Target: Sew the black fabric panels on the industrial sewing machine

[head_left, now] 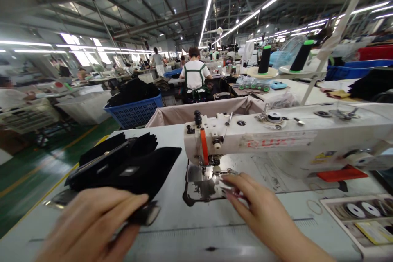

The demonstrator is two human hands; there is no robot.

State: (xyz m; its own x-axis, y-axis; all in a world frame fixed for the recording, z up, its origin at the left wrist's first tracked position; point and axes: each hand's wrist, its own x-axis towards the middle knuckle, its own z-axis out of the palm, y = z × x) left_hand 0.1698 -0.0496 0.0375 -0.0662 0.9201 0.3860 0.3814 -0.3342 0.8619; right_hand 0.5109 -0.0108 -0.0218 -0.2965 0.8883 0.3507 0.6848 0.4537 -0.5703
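Observation:
My left hand, smeared by motion, is closed on a black fabric piece with a shiny end near the front of the table. Just beyond it lies a pile of black fabric pieces, some with small pale patches. My right hand is at the needle plate of the white sewing machine. Its thumb and fingers pinch a small metal tool with a pinkish part, which looks like thread snips; the fingers partly hide it. The presser foot is just beyond those fingertips.
An organizer tray with bobbins sits at the right front. Behind the table are a fabric-lined bin and a blue basket of black cloth. Black thread cones stand behind the machine. A co-worker sits ahead, facing away.

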